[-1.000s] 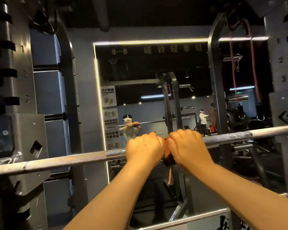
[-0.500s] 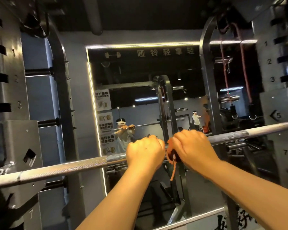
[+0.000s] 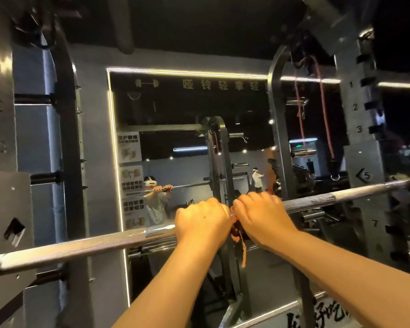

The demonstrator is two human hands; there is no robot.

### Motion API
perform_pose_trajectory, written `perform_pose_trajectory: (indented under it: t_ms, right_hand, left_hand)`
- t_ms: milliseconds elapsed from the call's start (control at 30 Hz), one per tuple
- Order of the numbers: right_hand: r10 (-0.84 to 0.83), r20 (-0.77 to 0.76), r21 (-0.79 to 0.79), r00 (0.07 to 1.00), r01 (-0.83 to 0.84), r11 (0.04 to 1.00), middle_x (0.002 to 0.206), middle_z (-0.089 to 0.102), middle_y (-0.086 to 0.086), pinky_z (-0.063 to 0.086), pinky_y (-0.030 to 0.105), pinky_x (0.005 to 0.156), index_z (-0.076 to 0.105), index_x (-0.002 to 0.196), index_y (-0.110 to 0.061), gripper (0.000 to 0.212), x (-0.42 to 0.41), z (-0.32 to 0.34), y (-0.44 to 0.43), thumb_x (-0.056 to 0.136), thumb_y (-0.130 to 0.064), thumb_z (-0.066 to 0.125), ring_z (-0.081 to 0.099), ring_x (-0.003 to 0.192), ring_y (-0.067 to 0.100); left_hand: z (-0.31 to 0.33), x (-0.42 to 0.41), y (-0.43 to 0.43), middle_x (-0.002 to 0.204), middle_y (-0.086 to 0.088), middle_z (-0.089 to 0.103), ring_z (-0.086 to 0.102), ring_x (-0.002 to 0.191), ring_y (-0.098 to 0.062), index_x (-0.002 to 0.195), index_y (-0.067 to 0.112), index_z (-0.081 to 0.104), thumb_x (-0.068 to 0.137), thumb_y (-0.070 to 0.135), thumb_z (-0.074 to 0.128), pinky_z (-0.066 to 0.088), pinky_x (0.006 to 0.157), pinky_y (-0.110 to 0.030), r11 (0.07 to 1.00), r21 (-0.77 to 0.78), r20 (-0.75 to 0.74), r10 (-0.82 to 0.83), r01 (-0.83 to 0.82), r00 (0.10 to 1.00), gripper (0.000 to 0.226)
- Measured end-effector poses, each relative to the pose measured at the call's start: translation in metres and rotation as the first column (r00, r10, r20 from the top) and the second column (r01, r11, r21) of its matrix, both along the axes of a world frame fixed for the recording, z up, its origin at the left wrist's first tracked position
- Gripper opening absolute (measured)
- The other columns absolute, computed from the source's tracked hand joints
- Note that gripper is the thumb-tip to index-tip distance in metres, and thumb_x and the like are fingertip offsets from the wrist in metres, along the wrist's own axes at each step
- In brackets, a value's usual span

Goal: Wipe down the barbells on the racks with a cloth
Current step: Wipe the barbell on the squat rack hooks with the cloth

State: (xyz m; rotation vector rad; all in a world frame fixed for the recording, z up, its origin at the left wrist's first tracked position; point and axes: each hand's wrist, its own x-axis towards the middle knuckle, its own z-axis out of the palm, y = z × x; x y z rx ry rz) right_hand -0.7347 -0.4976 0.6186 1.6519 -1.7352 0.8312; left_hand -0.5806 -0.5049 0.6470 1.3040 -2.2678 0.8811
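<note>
The left hand [image 3: 202, 223] curls round a steel barbell [image 3: 81, 248] near its middle. Just beside it, almost touching, the right hand [image 3: 263, 218] curls over an orange cloth [image 3: 237, 233] bunched against the bar, one strand hanging below. The barbell runs from near left to far right across a grey rack [image 3: 361, 152], with a mirror [image 3: 187, 110] on the far wall

The left grip [image 3: 202, 223] curls over the steel barbell [image 3: 81, 248], knuckles up, just beside the right grip [image 3: 263, 218]. The right grip pinches an orange cloth [image 3: 237, 233] against the bar, with a cloth tail hanging below. A light-edged mirror [image 3: 175, 110] stands behind.
</note>
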Motion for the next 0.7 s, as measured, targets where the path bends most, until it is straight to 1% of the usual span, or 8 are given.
perform_pose_trajectory:
  t_ms: [67,167,233,300,467,567,633,700]
  right_hand:
    - [0.039,0.019,-0.134,0.999,-0.036,0.99,0.113,0.059,-0.007,0.036,0.042,0.106,0.059,0.121,-0.027,0.057,0.002,-0.018,-0.001,0.104,-0.052,0.011,0.052,0.111,0.02]
    - [0.089,-0.01,-0.283,0.996,-0.089,0.955,0.123,0.056,-0.001,0.033,0.054,0.115,0.055,0.129,-0.023,0.042,0.001,-0.044,-0.005,0.107,-0.046,0.027,0.049,0.123,0.025]
    - [0.074,-0.026,-0.282,0.997,-0.078,0.956,0.123,0.056,0.001,0.034,0.055,0.115,0.056,0.127,-0.021,0.041,0.003,-0.046,-0.004,0.106,-0.045,0.029,0.049,0.122,0.027]
    - [0.035,-0.079,-0.259,0.996,-0.055,0.964,0.108,0.058,0.0,0.042,0.048,0.102,0.06,0.113,-0.02,0.043,0.002,-0.031,0.0,0.102,-0.048,0.029,0.052,0.105,0.025]
    - [0.105,-0.097,0.077,0.99,-0.097,0.992,0.094,0.058,-0.005,0.041,0.04,0.088,0.055,0.101,-0.024,0.035,-0.008,0.019,-0.003,0.103,-0.047,0.028,0.05,0.089,0.016]
    - [0.129,-0.109,-0.122,0.986,-0.142,0.982,0.092,0.062,-0.008,0.043,0.04,0.086,0.062,0.102,-0.027,0.034,-0.012,-0.003,-0.01,0.103,-0.044,0.033,0.054,0.087,0.017]
    - [0.173,-0.204,-0.241,0.964,-0.221,0.945,0.106,0.065,-0.007,0.042,0.041,0.088,0.065,0.116,-0.025,0.034,-0.026,-0.026,-0.013,0.101,-0.042,0.039,0.057,0.097,0.019]
    - [0.245,-0.304,-0.224,0.921,-0.319,0.921,0.116,0.064,-0.004,0.046,0.045,0.089,0.064,0.125,-0.022,0.038,-0.049,-0.029,-0.015,0.1,-0.04,0.042,0.058,0.102,0.022]
  left_hand:
    - [0.0,-0.001,-0.002,0.099,-0.009,0.048,0.062,0.1,-0.033,0.127,0.012,0.054,0.104,0.022,0.047,0.039,0.072,-0.045,1.0,0.015,-0.02,0.003,-0.003,1.0,0.025]
    - [-0.002,0.0,-0.003,0.106,-0.01,0.054,0.062,0.104,-0.036,0.125,0.015,0.056,0.104,0.022,0.047,0.04,0.074,-0.045,1.0,0.005,-0.018,0.003,-0.003,1.0,0.025]
    - [-0.003,0.0,-0.003,0.115,-0.01,0.057,0.061,0.107,-0.037,0.127,0.015,0.056,0.103,0.021,0.046,0.04,0.076,-0.046,1.0,0.004,-0.009,0.005,-0.005,1.0,0.027]
    - [-0.002,-0.002,-0.003,0.119,-0.009,0.058,0.061,0.11,-0.037,0.127,0.016,0.056,0.104,0.023,0.043,0.039,0.077,-0.045,1.0,0.014,-0.011,0.023,-0.023,1.0,0.028]
    - [-0.002,-0.006,-0.007,0.109,-0.006,0.06,0.064,0.101,-0.033,0.12,0.015,0.058,0.106,0.024,0.037,0.04,0.073,-0.043,0.998,-0.036,-0.021,0.049,-0.05,0.999,0.027]
    - [-0.005,-0.006,-0.008,0.107,-0.005,0.06,0.065,0.096,-0.031,0.113,0.015,0.059,0.106,0.024,0.037,0.042,0.067,-0.039,0.994,-0.083,0.022,0.069,-0.067,0.997,0.024]
    - [-0.007,-0.006,-0.01,0.108,-0.006,0.062,0.065,0.094,-0.032,0.111,0.015,0.058,0.105,0.021,0.036,0.04,0.065,-0.038,0.991,-0.102,0.02,0.092,-0.09,0.996,0.023]
    - [-0.008,-0.007,-0.011,0.107,-0.006,0.063,0.065,0.093,-0.032,0.113,0.014,0.057,0.104,0.018,0.036,0.039,0.065,-0.038,0.988,-0.103,0.002,0.12,-0.119,0.993,0.024]
